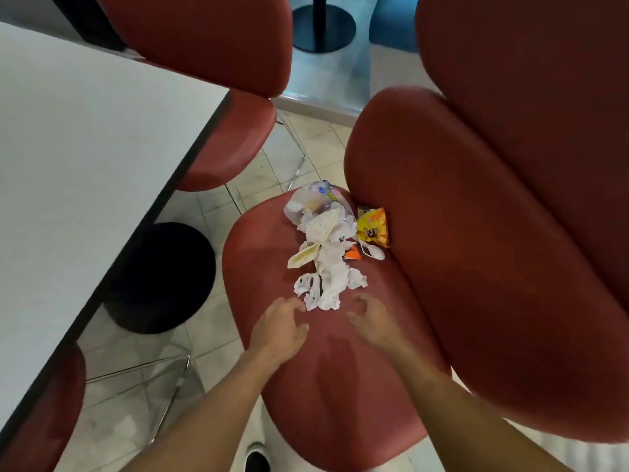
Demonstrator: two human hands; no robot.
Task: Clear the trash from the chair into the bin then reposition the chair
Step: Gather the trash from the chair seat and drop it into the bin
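A red padded chair seat point(326, 369) fills the middle of the view, its backrest point(476, 267) rising on the right. On the seat lies a heap of trash: crumpled white paper napkins point(328, 267), a clear plastic bag point(313, 201) at the far end, and a yellow-orange snack wrapper point(372, 226) against the backrest. My left hand point(279, 327) hovers just short of the near end of the napkins, fingers loosely curved and holding nothing. My right hand point(369, 316) hovers beside it over the seat, fingers relaxed and likewise without anything in them. A black round bin point(160, 277) stands on the floor left of the chair.
A white table point(85, 158) with a dark edge runs along the left, the bin partly under it. Another red chair point(224, 97) stands tucked at the table's far side, and a third red seat point(44, 420) shows at lower left. Tiled floor point(136, 386) lies between the chairs.
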